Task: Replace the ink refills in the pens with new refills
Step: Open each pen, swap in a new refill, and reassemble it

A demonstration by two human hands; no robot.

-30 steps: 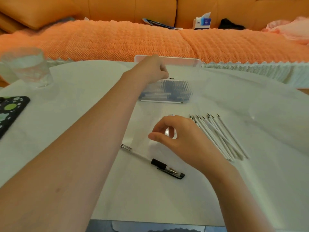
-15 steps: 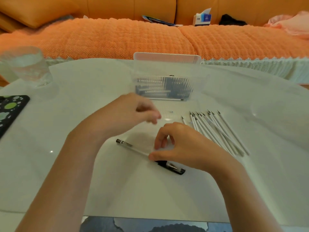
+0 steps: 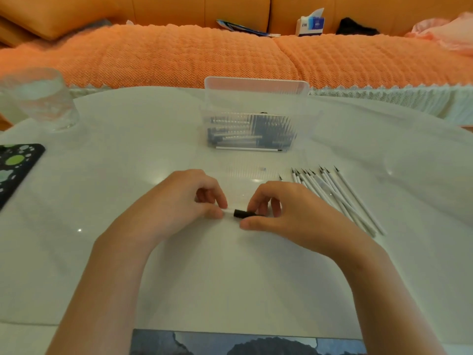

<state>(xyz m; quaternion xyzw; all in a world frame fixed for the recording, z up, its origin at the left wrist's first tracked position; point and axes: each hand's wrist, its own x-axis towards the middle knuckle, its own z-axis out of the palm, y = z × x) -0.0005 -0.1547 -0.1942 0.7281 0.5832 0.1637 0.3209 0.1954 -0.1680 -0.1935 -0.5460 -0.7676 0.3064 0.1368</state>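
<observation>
both hands grip one pen, left hand at 9 o'clock, right hand at 3; likely unscrewing, next pulling halves apart.

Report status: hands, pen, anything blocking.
Left hand pinching the pen at its clear barrel, right hand at its black end. Refills lie beside right hand. Nothing blocking.
</observation>
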